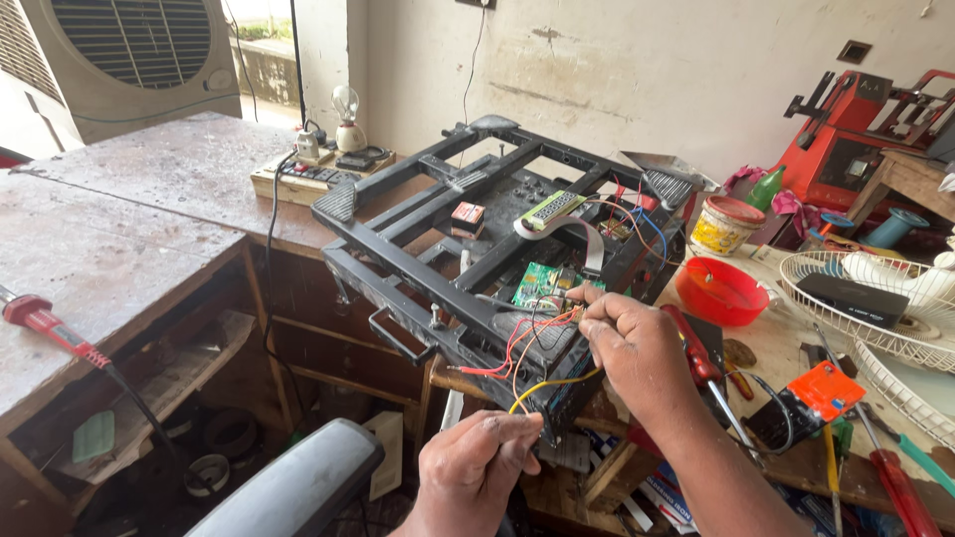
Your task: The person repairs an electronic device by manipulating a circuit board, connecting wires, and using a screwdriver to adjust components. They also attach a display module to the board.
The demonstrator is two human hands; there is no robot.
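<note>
I see the black frame (468,249) overhanging the table (149,199) edge, left of a red bowl (721,291), contents unclear. My right hand (637,343) pinches wires at the green board (542,285); my left hand (477,462) grips the yellow wire (552,383).

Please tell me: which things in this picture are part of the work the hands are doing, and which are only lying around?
In the work:
- black plastic frame
- green circuit board
- yellow wire, pinched by the left hand
- red wires, at the right hand

Lying around:
- red bowl
- red soldering iron
- light bulb
- white fan grille
</note>
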